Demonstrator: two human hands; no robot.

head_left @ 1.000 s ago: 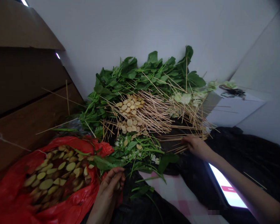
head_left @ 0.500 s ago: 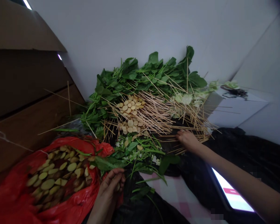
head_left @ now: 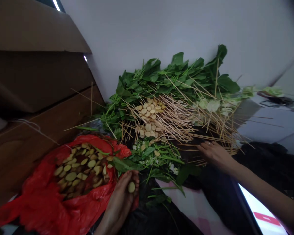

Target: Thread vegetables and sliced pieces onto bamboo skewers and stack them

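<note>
My left hand [head_left: 123, 192], low in the middle, is closed around a round potato slice [head_left: 131, 187], whose cut face shows between thumb and fingers. It is beside a red plastic bag [head_left: 46, 202] holding many potato slices [head_left: 71, 177]. My right hand [head_left: 214, 154] reaches in from the right, palm down, a ring on one finger. Its fingers are stretched out over loose bamboo skewers [head_left: 188, 150] on black plastic, the tips at or touching them. Several potato slices threaded on skewers [head_left: 150, 109] lie piled in the centre, their sticks pointing right.
Leafy green bundles [head_left: 147, 73] line the white wall behind the pile. Skewered pale cabbage [head_left: 213, 105] lies right of them. Chopped green stems [head_left: 159, 153] are in front. A lit screen [head_left: 262, 212] is at lower right, a brown cardboard box [head_left: 36, 78] at left.
The view has swung left, so things sit further right. My left hand has turned, bringing the potato slice's face into sight. My right hand's fingers have straightened slightly, still at the skewers.
</note>
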